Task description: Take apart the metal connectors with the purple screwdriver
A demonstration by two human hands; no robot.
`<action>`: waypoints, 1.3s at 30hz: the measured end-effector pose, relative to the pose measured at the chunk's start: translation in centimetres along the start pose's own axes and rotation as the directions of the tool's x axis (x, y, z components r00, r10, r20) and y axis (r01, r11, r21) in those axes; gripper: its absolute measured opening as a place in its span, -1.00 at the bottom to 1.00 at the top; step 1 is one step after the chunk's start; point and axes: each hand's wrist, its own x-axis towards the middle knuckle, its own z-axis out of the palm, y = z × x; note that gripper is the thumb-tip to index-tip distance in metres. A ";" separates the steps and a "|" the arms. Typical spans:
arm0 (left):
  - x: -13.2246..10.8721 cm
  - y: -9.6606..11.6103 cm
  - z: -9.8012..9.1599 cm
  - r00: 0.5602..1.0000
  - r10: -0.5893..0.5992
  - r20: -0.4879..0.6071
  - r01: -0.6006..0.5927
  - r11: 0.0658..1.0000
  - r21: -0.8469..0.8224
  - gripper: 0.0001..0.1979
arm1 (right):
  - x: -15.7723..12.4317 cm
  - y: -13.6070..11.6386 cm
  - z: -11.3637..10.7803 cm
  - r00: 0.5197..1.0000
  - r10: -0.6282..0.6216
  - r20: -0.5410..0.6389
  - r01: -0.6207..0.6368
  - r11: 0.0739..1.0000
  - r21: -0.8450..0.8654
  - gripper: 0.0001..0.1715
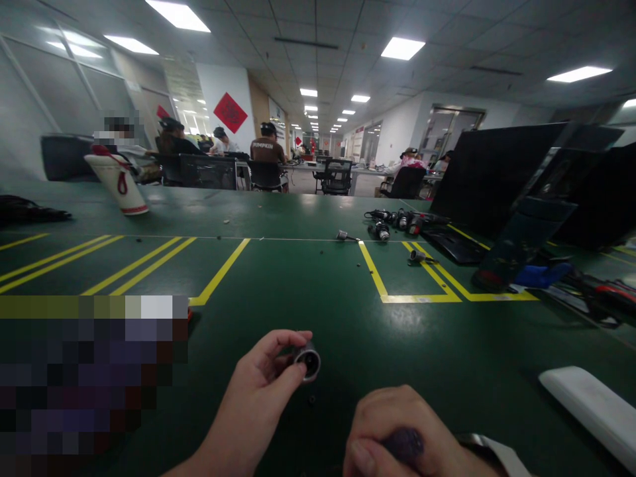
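A seated person's brown shirt (267, 150) read "PUMPKIN". Over the green table (348, 318), the left hand (258, 391) pinched a small silver-rimmed black cylinder (308, 361) between its fingers (275, 341); the right hand (397, 430) had its fingers closed around a dark rounded object (406, 444).

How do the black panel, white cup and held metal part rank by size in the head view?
1. black panel
2. white cup
3. metal part, pinched in the left hand
The cup stands far off and the part is close, so their true gap is likely greater.
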 end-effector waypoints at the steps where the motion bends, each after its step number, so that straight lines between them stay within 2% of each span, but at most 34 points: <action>1: 0.0 -0.1 0.0 1.000 0.003 0.002 -0.003 1.000 0.004 -0.87 | 0.0 0.1 0.1 1.000 -0.003 0.007 0.003 1.000 -0.002 -0.46; 9: -0.1 0.0 0.1 1.000 0.016 0.012 -0.016 1.000 0.016 -0.89 | -0.3 1.0 0.8 0.999 -0.031 0.045 0.033 0.998 -0.044 -0.49; 14: -0.2 0.0 0.2 1.000 0.014 -0.007 -0.014 1.000 0.009 -0.89 | -0.3 0.5 0.6 0.997 0.063 0.039 -0.061 0.997 -0.040 -0.46; 17: -0.2 0.1 0.2 1.000 0.016 -0.006 -0.016 1.000 0.004 -0.89 | -0.1 0.2 0.4 0.996 0.073 0.047 -0.073 0.997 -0.001 -0.46; 22: -0.2 0.0 0.2 1.000 0.010 -0.013 -0.011 1.000 -0.013 -0.89 | -0.1 0.3 0.4 0.998 0.062 0.009 -0.062 0.998 0.010 -0.52; 27: -0.7 -0.3 0.2 0.996 -0.052 0.079 0.052 0.999 -0.004 -0.87 | -0.1 0.5 0.5 0.999 0.022 -0.046 -0.023 1.000 -0.004 -0.62; 31: -1.5 -0.7 0.5 0.990 -0.065 0.122 0.065 0.998 0.008 -0.88 | -0.3 0.5 0.5 0.998 0.039 -0.049 -0.042 0.997 -0.061 -0.62; 39: -2.3 -1.6 1.0 0.989 -0.041 0.141 0.034 0.998 0.054 -0.91 | -1.0 0.4 0.0 0.976 0.070 -0.207 -0.114 0.971 -0.210 -0.70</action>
